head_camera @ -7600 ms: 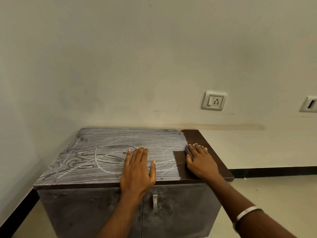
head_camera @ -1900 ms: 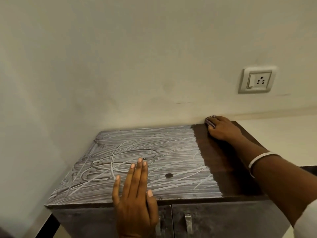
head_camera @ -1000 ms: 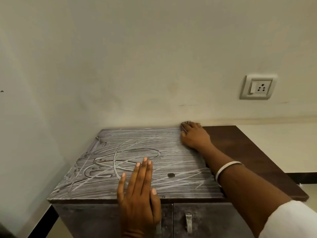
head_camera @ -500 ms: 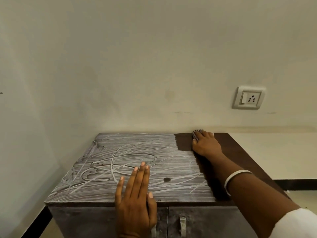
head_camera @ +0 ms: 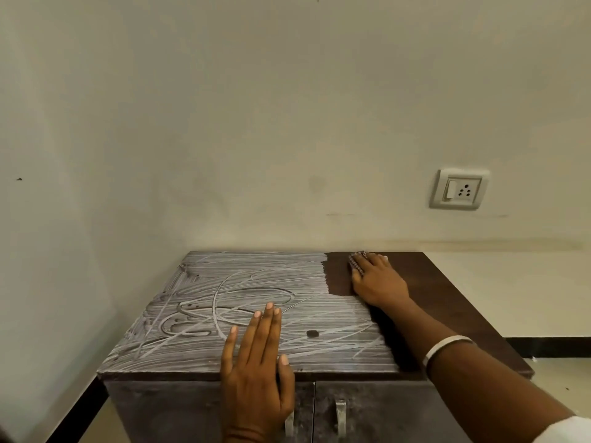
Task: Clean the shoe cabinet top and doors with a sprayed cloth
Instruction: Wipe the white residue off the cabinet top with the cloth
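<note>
The shoe cabinet top (head_camera: 243, 318) is coated in grey dust with finger scrawls across its left and middle. Its right strip (head_camera: 447, 302) shows clean dark brown wood. My right hand (head_camera: 377, 282) presses a small checked cloth (head_camera: 355, 262) flat at the back edge, just right of the dust line. My left hand (head_camera: 259, 369) lies flat, fingers together, over the front edge of the dusty part. Two dusty doors (head_camera: 383, 410) with metal handles (head_camera: 340, 412) hang below.
A cream wall rises directly behind the cabinet and another closes in on the left. A white switch-and-socket plate (head_camera: 459, 188) sits on the wall at the right. A black skirting (head_camera: 550, 346) runs along the pale floor. A dark spot (head_camera: 312, 333) marks the dust.
Over the last second my right hand swept the cloth rightward along the back edge, leaving a cleaned dark patch where dust lay. The left hand has stayed put.
</note>
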Motion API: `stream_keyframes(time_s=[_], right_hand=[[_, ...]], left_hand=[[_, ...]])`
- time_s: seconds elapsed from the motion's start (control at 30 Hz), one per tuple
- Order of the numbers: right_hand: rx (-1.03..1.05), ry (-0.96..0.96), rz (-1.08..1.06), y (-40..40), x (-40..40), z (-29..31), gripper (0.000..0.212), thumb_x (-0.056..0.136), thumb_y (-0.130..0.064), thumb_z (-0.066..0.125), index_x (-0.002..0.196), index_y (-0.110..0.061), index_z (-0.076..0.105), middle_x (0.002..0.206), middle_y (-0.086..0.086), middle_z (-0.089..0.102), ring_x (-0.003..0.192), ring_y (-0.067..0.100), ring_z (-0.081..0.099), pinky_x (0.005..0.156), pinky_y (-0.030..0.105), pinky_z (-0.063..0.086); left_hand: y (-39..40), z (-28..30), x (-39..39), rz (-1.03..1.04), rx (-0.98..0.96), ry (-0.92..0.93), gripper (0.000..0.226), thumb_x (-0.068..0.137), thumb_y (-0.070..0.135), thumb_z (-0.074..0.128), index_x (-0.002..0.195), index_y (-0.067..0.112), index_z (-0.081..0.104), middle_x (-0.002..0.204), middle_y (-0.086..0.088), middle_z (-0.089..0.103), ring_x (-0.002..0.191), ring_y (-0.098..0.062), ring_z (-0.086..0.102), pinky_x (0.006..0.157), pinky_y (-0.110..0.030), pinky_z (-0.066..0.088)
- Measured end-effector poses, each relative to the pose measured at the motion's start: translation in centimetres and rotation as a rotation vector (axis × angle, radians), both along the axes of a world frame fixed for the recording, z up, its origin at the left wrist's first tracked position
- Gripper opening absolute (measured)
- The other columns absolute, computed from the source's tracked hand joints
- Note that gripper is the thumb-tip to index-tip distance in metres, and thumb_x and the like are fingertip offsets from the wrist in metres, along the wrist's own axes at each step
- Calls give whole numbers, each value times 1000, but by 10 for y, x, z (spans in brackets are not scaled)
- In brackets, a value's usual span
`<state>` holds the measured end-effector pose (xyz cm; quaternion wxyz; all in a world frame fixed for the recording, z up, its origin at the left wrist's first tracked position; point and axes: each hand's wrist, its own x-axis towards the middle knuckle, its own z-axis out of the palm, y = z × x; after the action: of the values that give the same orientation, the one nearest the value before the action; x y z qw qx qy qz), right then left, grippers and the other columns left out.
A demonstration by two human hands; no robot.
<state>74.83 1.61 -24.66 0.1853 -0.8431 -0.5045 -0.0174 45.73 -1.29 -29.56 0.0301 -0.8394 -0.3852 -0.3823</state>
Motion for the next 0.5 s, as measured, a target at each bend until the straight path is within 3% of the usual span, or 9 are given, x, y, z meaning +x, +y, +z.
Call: stream_keyframes(time_s=[0.17,0.5], right_hand=[[-23,-7,-41,-10,-1,0,55,98,-40,31,150,-24,30,158,6,25,148,29,16,122,42,12],[39,-9,136,-15,-68,-2,55,96,-43,31,149,-27,30,158,0,25,148,23,16,121,43,15]], left_hand=[[0,-1,1,6,-13,8,62,85,31,37,143,14,43,151,0,39,137,-15,36,116,-44,17],[-2,0,0,1,-33,20,63,84,31,37,144,13,41,151,-2,39,138,-16,36,115,-46,20]])
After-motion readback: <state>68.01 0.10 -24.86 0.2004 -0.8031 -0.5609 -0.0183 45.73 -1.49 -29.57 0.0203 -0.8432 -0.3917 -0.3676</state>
